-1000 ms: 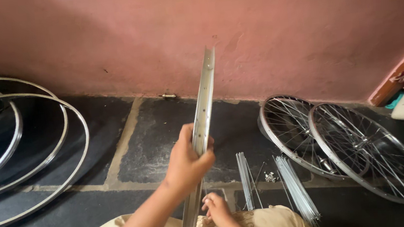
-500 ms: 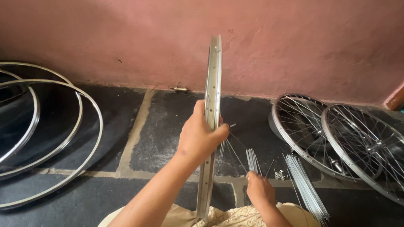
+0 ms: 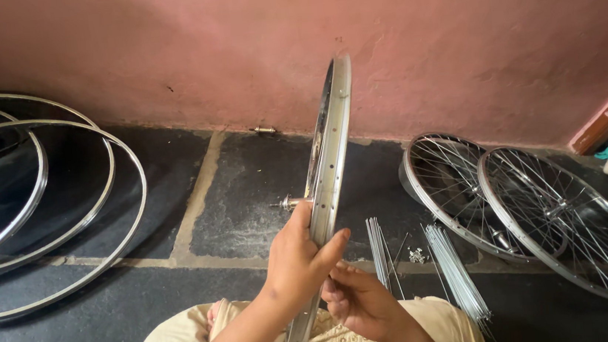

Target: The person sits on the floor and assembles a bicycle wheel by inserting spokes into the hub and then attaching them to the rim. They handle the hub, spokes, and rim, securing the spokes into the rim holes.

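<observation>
My left hand [image 3: 300, 264] is wrapped around the bicycle wheel rim [image 3: 329, 183], which stands upright on edge over my lap, its hub axle [image 3: 286, 203] poking out leftward. My right hand [image 3: 361, 303] sits just below at the rim's right side, fingers curled; whether they pinch anything I cannot tell. Beyond, loose spokes [image 3: 453, 272] lie on the stone floor [image 3: 246, 191]. Two spoked wheels [image 3: 538, 211] rest toward the right wall corner, bare rims [image 3: 48, 210] at the left.
</observation>
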